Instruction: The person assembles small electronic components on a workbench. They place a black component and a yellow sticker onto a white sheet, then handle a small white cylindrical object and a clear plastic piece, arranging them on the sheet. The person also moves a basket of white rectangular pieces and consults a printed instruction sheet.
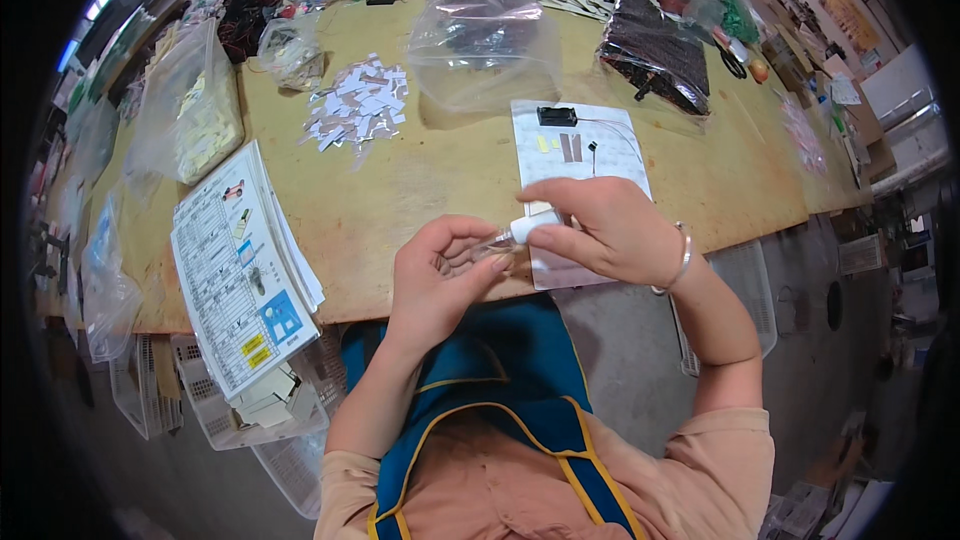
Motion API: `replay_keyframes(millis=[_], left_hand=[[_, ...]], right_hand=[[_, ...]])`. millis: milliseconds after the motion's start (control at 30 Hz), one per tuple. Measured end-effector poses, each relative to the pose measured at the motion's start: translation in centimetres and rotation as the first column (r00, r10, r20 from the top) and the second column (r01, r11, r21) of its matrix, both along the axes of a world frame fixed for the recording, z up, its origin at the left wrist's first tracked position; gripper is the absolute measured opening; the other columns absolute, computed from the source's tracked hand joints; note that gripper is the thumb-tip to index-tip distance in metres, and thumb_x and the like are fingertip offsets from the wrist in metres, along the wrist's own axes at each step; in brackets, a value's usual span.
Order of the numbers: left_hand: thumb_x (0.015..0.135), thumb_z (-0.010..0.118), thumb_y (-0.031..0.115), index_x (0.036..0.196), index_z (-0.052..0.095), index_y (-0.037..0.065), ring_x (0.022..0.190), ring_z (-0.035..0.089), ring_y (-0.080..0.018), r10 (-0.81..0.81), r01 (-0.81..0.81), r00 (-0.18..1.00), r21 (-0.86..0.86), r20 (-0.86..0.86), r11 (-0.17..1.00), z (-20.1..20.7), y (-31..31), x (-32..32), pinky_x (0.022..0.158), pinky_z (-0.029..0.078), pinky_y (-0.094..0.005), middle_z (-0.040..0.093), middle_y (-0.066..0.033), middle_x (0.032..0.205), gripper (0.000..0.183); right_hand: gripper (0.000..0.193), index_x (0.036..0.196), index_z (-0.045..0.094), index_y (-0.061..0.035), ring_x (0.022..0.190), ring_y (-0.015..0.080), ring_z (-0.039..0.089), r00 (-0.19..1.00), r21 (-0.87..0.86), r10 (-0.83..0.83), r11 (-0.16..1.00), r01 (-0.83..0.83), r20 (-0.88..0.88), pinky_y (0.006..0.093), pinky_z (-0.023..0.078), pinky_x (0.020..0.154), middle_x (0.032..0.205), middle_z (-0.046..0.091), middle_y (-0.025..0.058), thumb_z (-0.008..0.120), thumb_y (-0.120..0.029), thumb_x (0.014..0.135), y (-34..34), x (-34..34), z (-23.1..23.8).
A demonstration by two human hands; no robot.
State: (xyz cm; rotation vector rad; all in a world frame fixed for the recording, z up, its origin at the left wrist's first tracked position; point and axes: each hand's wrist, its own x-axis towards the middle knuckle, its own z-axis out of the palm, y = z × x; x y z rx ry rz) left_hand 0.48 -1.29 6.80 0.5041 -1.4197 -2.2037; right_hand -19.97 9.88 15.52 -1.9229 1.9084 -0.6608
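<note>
Both hands meet over the table's near edge, around one small object. My left hand is closed, pinching a small clear plastic piece between thumb and fingers. My right hand, with a bracelet at the wrist, grips a white rounded piece that meets the clear one. Whether the two are joined cannot be made out. Partly beneath my right hand lies a white sheet, bearing a black battery holder with thin wires, brown strips, yellow pieces and a tiny black part.
To the left lie printed sheets overhanging the edge and a bag of cream pieces. White slips are piled mid-table. Behind are a clear bag, a dark-filled bag and scissors. White baskets stand below.
</note>
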Motion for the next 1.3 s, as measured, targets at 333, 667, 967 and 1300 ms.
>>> replay_keyframes(millis=[333, 667, 967, 1300], left_hand=[[0.088, 0.075, -0.004, 0.118, 0.061, -0.003, 0.096, 0.071, -0.0159, 0.049, -0.051, 0.997, -0.041, -0.06, 0.998, -0.4, 0.5, -0.1, 0.085, 0.058, -0.0268, 0.072, -0.0124, 0.108, 0.033], [0.09, 0.073, -0.006, 0.12, 0.061, -0.004, 0.101, 0.068, -0.0131, 0.037, -0.038, 0.999, -0.037, -0.02, 0.999, -0.1, 0.6, 0.2, 0.088, 0.056, -0.0257, 0.07, -0.0095, 0.11, 0.033], [0.089, 0.074, -0.004, 0.119, 0.061, -0.004, 0.1, 0.068, -0.0121, 0.042, -0.04, 0.999, -0.113, 0.021, 0.993, 0.0, 0.5, 0.3, 0.087, 0.056, -0.0251, 0.07, -0.0093, 0.111, 0.033], [0.088, 0.075, -0.003, 0.117, 0.065, -0.003, 0.097, 0.067, -0.0108, 0.098, -0.091, 0.995, -0.175, 0.031, 0.98, 0.3, 0.6, 0.1, 0.084, 0.056, -0.0249, 0.07, -0.0072, 0.108, 0.031]], right_hand=[[0.023, 0.108, 0.065, -0.0032, 0.073, 0.02, 0.063, 0.997, 0.106, 0.034, 0.994, -0.042, 0.072, 0.0314, 0.049, 0.065, 0.088, 0.068, 0.0093, 0.071, -0.022, 0.095, -1.1, -0.3, -0.3], [0.022, 0.109, 0.065, -0.0046, 0.073, 0.011, 0.06, 0.987, 0.096, 0.016, 0.995, -0.032, 0.159, 0.0269, 0.046, 0.061, 0.089, 0.066, 0.0045, 0.073, -0.017, 0.093, -1.0, -0.3, -1.0], [0.026, 0.109, 0.065, -0.0058, 0.066, 0.013, 0.055, 0.934, -0.012, 0.074, 0.997, -0.074, 0.348, 0.0287, 0.044, 0.059, 0.083, 0.062, 0.0052, 0.076, -0.022, 0.092, -1.2, -0.1, -0.8], [0.038, 0.119, 0.062, -0.0056, 0.069, 0.0058, 0.051, 0.953, 0.214, -0.066, 0.977, 0.001, 0.297, 0.0232, 0.04, 0.059, 0.087, 0.06, 0.0013, 0.079, -0.022, 0.09, -0.9, -0.2, -0.1]])
